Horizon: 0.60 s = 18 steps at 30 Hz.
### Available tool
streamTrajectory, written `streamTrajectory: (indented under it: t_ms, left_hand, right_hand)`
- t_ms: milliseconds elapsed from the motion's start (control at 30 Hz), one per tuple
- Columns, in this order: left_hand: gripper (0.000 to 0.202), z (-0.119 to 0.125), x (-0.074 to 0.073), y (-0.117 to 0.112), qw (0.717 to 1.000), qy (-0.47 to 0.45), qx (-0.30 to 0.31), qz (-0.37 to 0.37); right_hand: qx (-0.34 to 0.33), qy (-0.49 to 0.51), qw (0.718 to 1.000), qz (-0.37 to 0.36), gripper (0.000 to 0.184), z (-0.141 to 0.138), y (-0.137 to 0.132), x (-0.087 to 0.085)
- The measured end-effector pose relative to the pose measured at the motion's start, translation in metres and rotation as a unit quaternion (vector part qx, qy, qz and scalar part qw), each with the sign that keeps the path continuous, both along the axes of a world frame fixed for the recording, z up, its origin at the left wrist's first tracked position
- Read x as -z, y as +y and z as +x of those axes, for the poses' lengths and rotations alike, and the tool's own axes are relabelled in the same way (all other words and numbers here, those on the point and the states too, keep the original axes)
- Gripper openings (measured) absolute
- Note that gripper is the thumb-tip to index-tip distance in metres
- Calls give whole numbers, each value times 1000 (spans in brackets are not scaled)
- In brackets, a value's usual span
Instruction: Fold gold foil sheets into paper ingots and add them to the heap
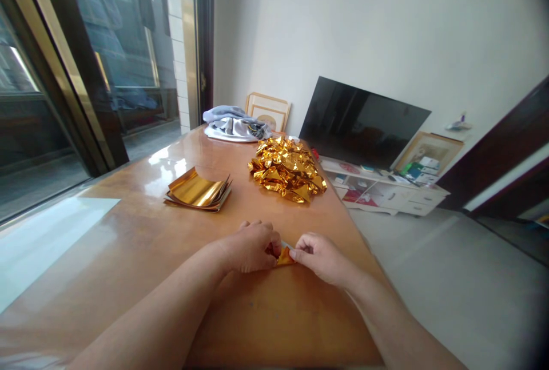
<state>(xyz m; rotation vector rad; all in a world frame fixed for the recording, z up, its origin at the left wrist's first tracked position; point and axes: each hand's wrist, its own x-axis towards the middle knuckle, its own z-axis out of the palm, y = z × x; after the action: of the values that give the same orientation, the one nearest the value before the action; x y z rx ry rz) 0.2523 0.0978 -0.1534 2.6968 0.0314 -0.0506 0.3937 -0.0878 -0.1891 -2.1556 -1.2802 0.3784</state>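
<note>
Between my two hands, low over the wooden table (240, 318), is a small piece of gold foil paper (285, 256), partly folded, with a pale edge showing. My left hand (253, 247) is closed on its left side, fingers curled down and partly hiding it. On its right side my right hand (319, 255) pinches the paper between thumb and curled fingers. Beyond my left hand lies a stack of flat gold foil sheets (197, 190), the top ones curling up. A heap of folded gold foil pieces (289, 170) sits farther off, near the table's right edge.
Folded clothes (234, 123) lie at the table's far end, before leaning picture frames (268, 111). A pale sheet (55, 244) covers the left edge. Past the right edge are the floor, a white cabinet (386, 195) and a television (364, 121). Glass doors (120, 44) stand left.
</note>
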Motion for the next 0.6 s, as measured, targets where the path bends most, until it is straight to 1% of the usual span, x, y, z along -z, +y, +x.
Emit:
streamTrajectory:
  t_ms: [233,400,600]
  left_hand:
    - [18,-1,1,0,1000,-3,2,-4]
    - [17,0,0,0,1000,2,5,-7]
    - [16,0,4,1,1000,-5,-1,-15]
  right_hand:
    - [13,-15,1000,-8,25,-1,3,1]
    - [26,-1,999,-23,24,-4,5,-1]
    - [41,-22,999,-21,25,-5,5,1]
